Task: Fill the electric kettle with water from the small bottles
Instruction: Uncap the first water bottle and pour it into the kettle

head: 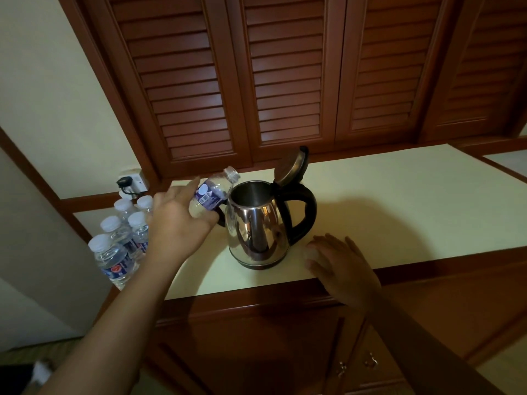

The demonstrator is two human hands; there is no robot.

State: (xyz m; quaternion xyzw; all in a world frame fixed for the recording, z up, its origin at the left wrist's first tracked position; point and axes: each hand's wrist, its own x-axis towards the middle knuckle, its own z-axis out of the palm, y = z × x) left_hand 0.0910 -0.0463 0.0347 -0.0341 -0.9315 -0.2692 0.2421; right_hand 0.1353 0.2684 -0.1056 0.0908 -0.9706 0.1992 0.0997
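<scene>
left hand (178, 223) tilting bottle (212, 193) — mouth at open kettle (256, 226) rim

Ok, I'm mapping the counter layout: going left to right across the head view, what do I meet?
Cluster of white-capped clear plastic water bottles → left hand gripping a small purple-labelled clear bottle → shiny steel electric kettle, lid open → right hand on the cream counter.
</scene>
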